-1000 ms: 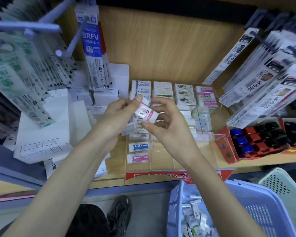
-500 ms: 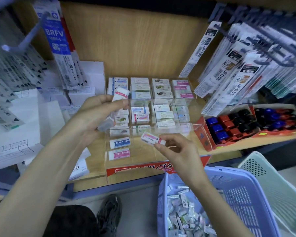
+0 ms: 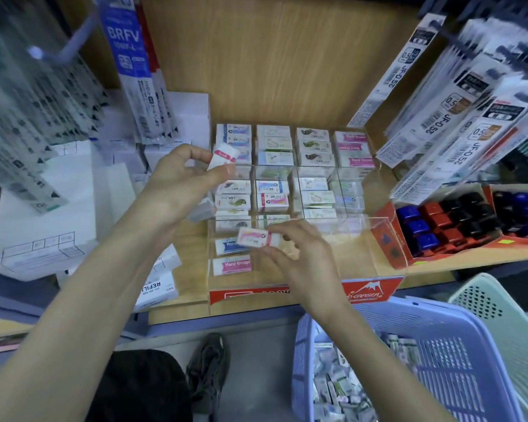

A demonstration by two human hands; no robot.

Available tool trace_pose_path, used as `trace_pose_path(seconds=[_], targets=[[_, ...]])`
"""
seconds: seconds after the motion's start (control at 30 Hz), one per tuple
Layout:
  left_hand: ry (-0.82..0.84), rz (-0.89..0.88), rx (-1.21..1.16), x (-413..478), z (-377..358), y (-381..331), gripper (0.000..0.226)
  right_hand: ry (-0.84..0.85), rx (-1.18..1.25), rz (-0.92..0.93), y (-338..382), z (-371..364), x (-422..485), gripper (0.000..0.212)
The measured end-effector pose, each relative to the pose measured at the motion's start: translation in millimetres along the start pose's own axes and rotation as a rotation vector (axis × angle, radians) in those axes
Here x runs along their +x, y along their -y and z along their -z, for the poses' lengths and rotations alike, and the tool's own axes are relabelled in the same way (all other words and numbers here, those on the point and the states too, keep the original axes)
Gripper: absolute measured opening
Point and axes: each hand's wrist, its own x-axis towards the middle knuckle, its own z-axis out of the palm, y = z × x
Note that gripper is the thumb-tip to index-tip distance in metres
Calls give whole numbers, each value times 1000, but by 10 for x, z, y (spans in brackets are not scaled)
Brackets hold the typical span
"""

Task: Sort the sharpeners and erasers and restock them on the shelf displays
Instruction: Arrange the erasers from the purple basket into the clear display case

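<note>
The right hand (image 3: 299, 257) pinches a white eraser (image 3: 258, 238) between its thumb and fingertips. The eraser's paper sleeve has a pink swirl, and it is held level over the front left part of the clear display case (image 3: 375, 236), just above the blue Hard Eraser (image 3: 226, 245) and the pink Hard Eraser (image 3: 232, 265) lying there. The left hand (image 3: 180, 184) grips a second eraser (image 3: 223, 155) with a red band, tilted, at the case's back left corner. Something pale also sits under its palm, too blurred to name. The case's rear compartments hold rows of sleeved erasers, and those at the front right look bare. To the right, a red carton (image 3: 390, 242) holds blue, red and black sharpeners (image 3: 439, 220). Below the shelf, a blue basket (image 3: 439, 339) holds loose wrapped erasers (image 3: 333, 391), with a pale green basket (image 3: 497, 303) beside it.
</note>
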Motion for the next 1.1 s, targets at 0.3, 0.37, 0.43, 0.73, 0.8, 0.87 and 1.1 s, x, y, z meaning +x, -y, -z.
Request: trace_pose_path(seconds=[0.3,0.37,0.43,0.73,0.8,0.87,1.1], targets=[[0,-95,146,32,-31,83,14,-197,147,-22,-2,261,508,5],[-1,-98,145,43,-35,84,15,-178,42,6,-43,291,563,5],[5,-92,160,51,-53,93,18,-81,-89,36,-98,255,570,8],[60,-142,204,-24,-113,32,17,117,-301,-86,-16,202,748,11],[75,-150,226,-53,-129,15,18,248,-371,-156,1,244,806,14],[114,-135,203,-72,-134,0,14,305,-378,-124,8,288,808,16],[376,136,-15,-151,-129,-100,29,124,426,-1,354,560,545,32]])
